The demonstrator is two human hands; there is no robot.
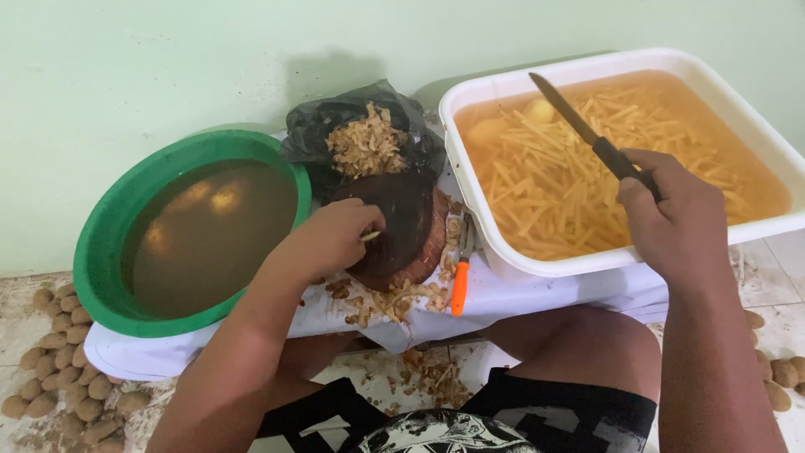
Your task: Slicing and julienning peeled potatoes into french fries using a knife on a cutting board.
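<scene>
Two bare hands work over a low counter [520, 294] draped in white cloth, seen from above. At the bottom of the frame are the person's knees and dark printed shorts [537, 415]. Small brown potatoes [63, 369] lie heaped on the floor at lower left, with a few more at the right edge. Peelings [394, 302] litter the cloth's front edge, and an orange-handled peeler [460, 277] lies just right of centre. The left hand [331, 239], at centre, is curled with its fingertips pinching a pale potato strip [371, 236] over a dark round chopping block [398, 226]. The right hand [671, 222], at centre right, is closed around the dark handle of a knife [579, 117], whose blade points up and left over a white rectangular tub [537, 256]. The tub holds amber water full of cut potato sticks [570, 180]. At left sits a green round basin [105, 235] of murky water with whole potatoes under the surface. Behind the block, a black plastic bag [323, 126] holds a pile of peelings against a pale green wall [168, 59].
</scene>
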